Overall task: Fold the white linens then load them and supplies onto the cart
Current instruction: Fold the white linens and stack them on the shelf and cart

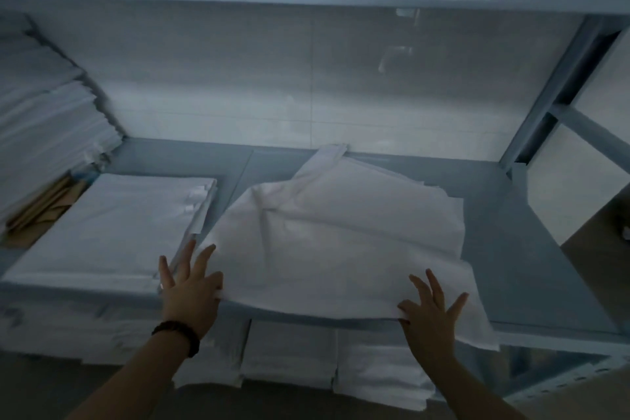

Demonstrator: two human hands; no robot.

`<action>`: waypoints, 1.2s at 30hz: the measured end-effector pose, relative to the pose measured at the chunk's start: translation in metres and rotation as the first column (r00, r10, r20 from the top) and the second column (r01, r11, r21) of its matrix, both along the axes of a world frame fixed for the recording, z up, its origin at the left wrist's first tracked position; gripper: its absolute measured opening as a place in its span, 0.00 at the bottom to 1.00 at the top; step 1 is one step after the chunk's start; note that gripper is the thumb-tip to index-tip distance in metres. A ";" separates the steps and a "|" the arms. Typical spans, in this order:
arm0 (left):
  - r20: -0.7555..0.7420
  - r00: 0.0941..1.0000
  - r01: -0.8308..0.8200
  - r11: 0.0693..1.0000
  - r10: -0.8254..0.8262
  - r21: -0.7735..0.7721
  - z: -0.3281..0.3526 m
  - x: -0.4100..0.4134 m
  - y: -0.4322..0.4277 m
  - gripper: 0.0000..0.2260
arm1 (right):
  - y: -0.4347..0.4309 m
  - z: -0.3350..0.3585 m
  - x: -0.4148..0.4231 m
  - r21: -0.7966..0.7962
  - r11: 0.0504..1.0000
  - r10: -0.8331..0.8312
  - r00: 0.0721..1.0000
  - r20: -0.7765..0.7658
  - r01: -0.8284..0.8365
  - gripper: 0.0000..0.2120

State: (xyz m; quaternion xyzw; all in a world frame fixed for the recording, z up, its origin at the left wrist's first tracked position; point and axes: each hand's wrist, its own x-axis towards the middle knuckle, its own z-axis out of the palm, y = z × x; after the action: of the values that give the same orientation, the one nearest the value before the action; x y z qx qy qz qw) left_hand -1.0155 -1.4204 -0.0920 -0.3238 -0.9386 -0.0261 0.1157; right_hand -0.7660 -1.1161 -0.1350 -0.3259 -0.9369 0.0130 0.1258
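A loosely folded white linen lies rumpled in the middle of a blue-grey metal shelf, its front edge hanging over the shelf lip. My left hand, with a dark band on the wrist, touches the linen's front left corner with fingers spread and straight. My right hand rests flat on the front right part of the linen, fingers spread, thumb at the cloth's edge. Whether either thumb is tucked under the cloth is unclear.
A neat flat stack of white linens lies just left of my left hand. A tall pile of linens and brown paper fill the far left. More folded stacks sit on the shelf below. A shelf post rises at right.
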 end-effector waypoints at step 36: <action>-0.325 0.943 0.223 0.863 -0.073 0.453 0.073 0.003 0.030 0.07 | -0.038 0.132 0.044 0.321 0.915 -0.029 0.835 -0.550 0.243 0.08</action>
State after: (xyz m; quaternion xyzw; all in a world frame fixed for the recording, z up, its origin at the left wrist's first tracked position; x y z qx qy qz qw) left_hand -1.0123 -1.3904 -0.0186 -0.3566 -0.8460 -0.2197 0.3299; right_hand -0.7217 -1.1545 -0.0035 -0.3458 -0.8229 -0.0866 0.4425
